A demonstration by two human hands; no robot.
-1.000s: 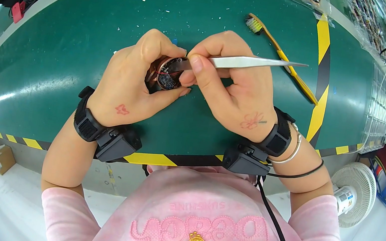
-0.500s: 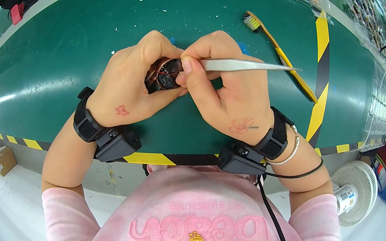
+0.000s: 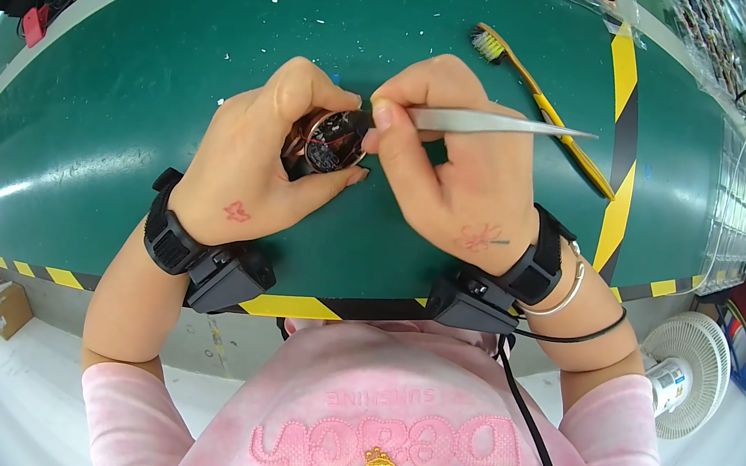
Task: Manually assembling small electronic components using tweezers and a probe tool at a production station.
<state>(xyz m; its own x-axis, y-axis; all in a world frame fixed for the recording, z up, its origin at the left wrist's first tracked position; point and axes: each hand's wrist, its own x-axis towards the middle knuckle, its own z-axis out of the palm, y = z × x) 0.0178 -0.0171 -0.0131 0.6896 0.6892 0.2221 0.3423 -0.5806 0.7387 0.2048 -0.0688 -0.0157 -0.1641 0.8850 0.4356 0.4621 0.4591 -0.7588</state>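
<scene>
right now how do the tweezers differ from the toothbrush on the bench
The tweezers are plain silver metal; the toothbrush is yellow with an orange neck and pale bristles. The tweezers are pinched in the right hand, tips at the small round part held by the left hand; the toothbrush lies untouched on the green bench. The tweezers run nearly level across the view; the toothbrush lies diagonally. Both are long and slim.

Over a green work mat [image 3: 177, 56], the left hand [image 3: 252, 165] grips a small round copper-rimmed part [image 3: 329, 140] with a dark face. The right hand [image 3: 459, 183] pinches silver metal tweezers [image 3: 497, 126], their tips at that part. A yellow-handled toothbrush [image 3: 540, 103] lies just beyond the right hand.
</scene>
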